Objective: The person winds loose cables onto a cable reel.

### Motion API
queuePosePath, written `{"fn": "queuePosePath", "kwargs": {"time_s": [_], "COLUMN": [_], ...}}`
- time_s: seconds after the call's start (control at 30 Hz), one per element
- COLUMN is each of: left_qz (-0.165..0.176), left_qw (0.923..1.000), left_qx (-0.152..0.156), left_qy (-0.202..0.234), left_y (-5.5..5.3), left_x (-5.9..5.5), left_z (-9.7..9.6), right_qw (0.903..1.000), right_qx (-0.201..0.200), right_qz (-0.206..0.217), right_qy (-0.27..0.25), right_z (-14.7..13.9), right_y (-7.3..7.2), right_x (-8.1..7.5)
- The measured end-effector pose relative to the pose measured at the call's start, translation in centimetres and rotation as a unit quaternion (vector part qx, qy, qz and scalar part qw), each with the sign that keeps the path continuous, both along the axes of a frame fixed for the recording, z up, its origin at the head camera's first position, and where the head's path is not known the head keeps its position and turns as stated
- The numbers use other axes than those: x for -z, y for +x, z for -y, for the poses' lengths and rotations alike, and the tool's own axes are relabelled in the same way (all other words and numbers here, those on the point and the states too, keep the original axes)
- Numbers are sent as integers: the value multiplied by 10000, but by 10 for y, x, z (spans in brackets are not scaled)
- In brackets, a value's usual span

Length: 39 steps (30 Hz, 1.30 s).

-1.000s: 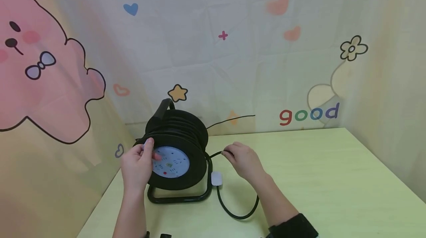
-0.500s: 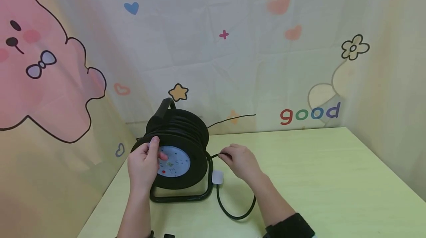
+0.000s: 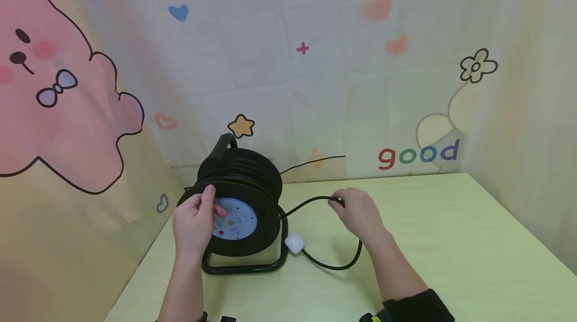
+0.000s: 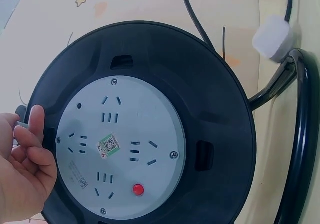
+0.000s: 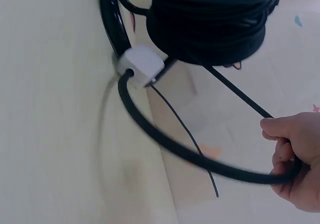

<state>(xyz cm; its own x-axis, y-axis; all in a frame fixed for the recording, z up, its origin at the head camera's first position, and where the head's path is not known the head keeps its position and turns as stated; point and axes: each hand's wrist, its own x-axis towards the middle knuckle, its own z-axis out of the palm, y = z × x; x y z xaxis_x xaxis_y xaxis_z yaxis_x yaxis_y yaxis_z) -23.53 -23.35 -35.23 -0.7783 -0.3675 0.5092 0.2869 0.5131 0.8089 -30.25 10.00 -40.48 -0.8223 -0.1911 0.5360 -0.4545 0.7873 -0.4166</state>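
A black cable reel (image 3: 267, 219) stands on its tubular frame (image 3: 243, 269), its round light-blue socket panel (image 4: 125, 109) facing me. Black cable is wound round its drum. At the reel's left rim my left hand (image 3: 194, 222) has thumb and fingers curled; a small grey piece shows between them in the left wrist view, partly hidden. To the right, my right hand (image 3: 356, 212) grips the loose black cable (image 3: 311, 201) above the table. From that hand the cable bends down and back to a white plug (image 3: 294, 243) beside the frame's right leg.
The pale green table (image 3: 451, 242) extends to the right of the reel. Behind it hangs a printed cloth (image 3: 288, 86) with hearts and letters. A carrying handle (image 3: 221, 149) rises at the reel's top.
My right hand has moved right and away from the reel, drawing out a longer stretch of cable. The plug has tilted. My left hand has shifted slightly right, with a slight turn of the panel.
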Motion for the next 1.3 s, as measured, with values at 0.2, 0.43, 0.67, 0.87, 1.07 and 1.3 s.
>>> {"fn": "queuePosePath", "kwargs": {"time_s": [0.2,0.43,0.67,0.87,1.07,1.3], "left_qz": [1,78,19,21,119,-156], "left_qw": [10000,10000,9999,9998,9998,9996], "left_qx": [25,38,91,85,47,-28], "left_qy": [-17,41,135,149,165,-234], "left_y": [0,2,2,1,1,2], "left_x": [-1,0,0,0,0,-1], "left_z": [-1,0,0,1,1,-4], "right_qw": [9995,9980,9965,9952,9943,9942], "right_qx": [206,512,777,932,1054,1065], "right_qz": [-221,-325,-279,-281,-152,-173], "right_qy": [-128,-150,-133,-128,-57,3], "right_z": [-31,-62,-90,-104,-104,-99], "right_y": [-3,-7,-6,-4,-2,-2], "right_x": [-4,-3,-3,-4,-6,-7]}}
